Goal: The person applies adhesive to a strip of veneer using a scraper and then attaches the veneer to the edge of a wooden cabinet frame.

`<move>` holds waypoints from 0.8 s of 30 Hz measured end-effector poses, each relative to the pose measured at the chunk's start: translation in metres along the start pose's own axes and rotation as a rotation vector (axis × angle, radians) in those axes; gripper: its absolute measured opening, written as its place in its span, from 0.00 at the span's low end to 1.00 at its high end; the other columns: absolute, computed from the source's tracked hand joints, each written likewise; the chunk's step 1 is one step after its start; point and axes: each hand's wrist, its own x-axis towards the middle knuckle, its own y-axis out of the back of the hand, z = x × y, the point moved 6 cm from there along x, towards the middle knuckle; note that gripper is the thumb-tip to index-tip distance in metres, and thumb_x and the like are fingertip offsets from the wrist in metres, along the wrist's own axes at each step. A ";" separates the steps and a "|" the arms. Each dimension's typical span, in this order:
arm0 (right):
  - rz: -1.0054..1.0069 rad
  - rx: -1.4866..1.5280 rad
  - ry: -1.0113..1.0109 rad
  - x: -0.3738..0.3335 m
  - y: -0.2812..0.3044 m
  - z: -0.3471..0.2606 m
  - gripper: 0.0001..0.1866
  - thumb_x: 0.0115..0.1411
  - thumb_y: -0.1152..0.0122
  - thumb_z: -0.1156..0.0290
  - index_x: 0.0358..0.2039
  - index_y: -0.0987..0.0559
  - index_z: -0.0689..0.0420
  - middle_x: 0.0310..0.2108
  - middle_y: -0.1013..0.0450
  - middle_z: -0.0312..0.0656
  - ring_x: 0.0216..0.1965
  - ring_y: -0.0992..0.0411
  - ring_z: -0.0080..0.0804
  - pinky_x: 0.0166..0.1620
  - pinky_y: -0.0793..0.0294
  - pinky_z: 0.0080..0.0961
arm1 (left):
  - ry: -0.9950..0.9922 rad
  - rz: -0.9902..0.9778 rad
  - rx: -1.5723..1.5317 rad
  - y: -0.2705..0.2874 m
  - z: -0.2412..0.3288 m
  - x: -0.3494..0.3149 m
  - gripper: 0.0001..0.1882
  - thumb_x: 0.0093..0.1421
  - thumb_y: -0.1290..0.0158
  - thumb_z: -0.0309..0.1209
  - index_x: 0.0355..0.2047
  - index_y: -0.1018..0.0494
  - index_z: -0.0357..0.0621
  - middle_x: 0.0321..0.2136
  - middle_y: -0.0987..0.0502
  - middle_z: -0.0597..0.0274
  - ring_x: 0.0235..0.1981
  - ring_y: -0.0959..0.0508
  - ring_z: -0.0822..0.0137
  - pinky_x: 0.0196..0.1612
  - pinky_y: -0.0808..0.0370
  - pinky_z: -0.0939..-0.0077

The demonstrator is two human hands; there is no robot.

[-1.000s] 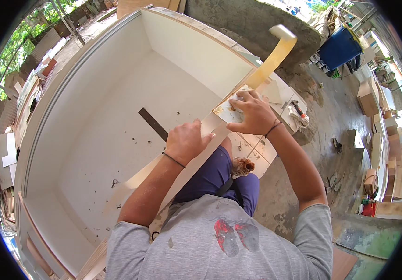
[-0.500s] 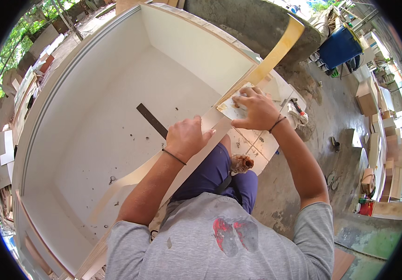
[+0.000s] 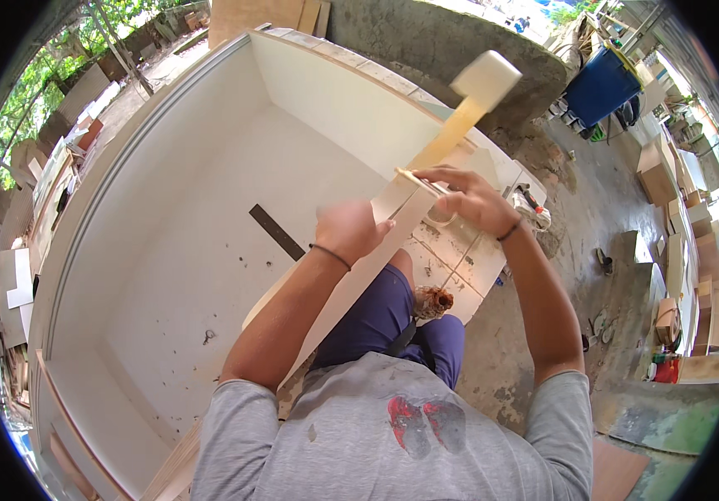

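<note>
Strip [image 3: 451,132] now curled over — white cabinet [image 3: 200,217], concrete floor [image 3: 578,230].

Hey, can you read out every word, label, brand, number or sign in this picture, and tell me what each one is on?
None that I can read.
Grey shirt: a red and dark print, no lettering I can make out.
Yellow strip and white cabinet: no lettering I can make out.
Blue bin: too small to tell any marking.
</note>
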 end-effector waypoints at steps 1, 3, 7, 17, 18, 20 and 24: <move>-0.006 0.124 -0.102 0.004 -0.001 0.011 0.31 0.59 0.41 0.52 0.56 0.25 0.61 0.52 0.26 0.49 0.54 0.30 0.34 0.58 0.33 0.30 | 0.021 -0.013 -0.001 0.000 0.000 0.006 0.29 0.57 0.44 0.55 0.38 0.22 0.37 0.36 0.20 0.44 0.42 0.20 0.46 0.47 0.24 0.54; 0.028 0.200 -0.119 0.007 0.001 0.018 0.30 0.60 0.43 0.53 0.56 0.25 0.61 0.52 0.26 0.48 0.54 0.30 0.34 0.58 0.34 0.29 | 0.040 -0.031 0.019 0.003 0.003 0.016 0.30 0.56 0.44 0.55 0.39 0.23 0.37 0.37 0.20 0.44 0.44 0.20 0.47 0.48 0.25 0.54; 0.066 0.328 -0.263 0.009 0.010 0.045 0.29 0.61 0.45 0.53 0.56 0.24 0.61 0.53 0.26 0.47 0.54 0.30 0.34 0.59 0.35 0.28 | -0.048 0.018 0.024 0.007 0.000 0.013 0.35 0.55 0.43 0.58 0.46 0.25 0.35 0.40 0.20 0.45 0.46 0.20 0.47 0.49 0.25 0.56; -0.039 0.184 -0.149 0.011 -0.002 0.020 0.30 0.59 0.42 0.52 0.55 0.24 0.60 0.53 0.26 0.48 0.56 0.31 0.38 0.61 0.37 0.30 | -0.115 0.130 -0.163 0.013 -0.076 -0.074 0.40 0.55 0.41 0.57 0.57 0.31 0.37 0.34 0.20 0.41 0.37 0.19 0.44 0.41 0.23 0.56; -0.056 0.113 -0.135 0.012 -0.004 0.018 0.30 0.58 0.41 0.51 0.55 0.24 0.60 0.54 0.26 0.49 0.57 0.31 0.40 0.61 0.37 0.32 | -0.088 0.092 -0.114 0.020 -0.068 -0.078 0.40 0.56 0.42 0.57 0.57 0.31 0.36 0.32 0.20 0.41 0.36 0.19 0.44 0.39 0.22 0.55; -0.069 0.035 -0.125 0.013 -0.008 0.016 0.31 0.57 0.40 0.51 0.55 0.24 0.59 0.54 0.27 0.49 0.58 0.32 0.41 0.61 0.37 0.33 | -0.064 0.054 -0.019 0.028 -0.046 -0.078 0.41 0.56 0.43 0.58 0.56 0.31 0.35 0.31 0.20 0.41 0.36 0.19 0.44 0.39 0.22 0.54; -0.031 -0.358 -0.046 0.007 -0.030 -0.001 0.34 0.51 0.35 0.46 0.53 0.22 0.56 0.56 0.30 0.50 0.60 0.36 0.48 0.61 0.37 0.43 | 0.003 -0.019 0.072 0.012 -0.046 -0.070 0.42 0.56 0.45 0.60 0.55 0.31 0.33 0.29 0.20 0.40 0.36 0.19 0.43 0.38 0.22 0.53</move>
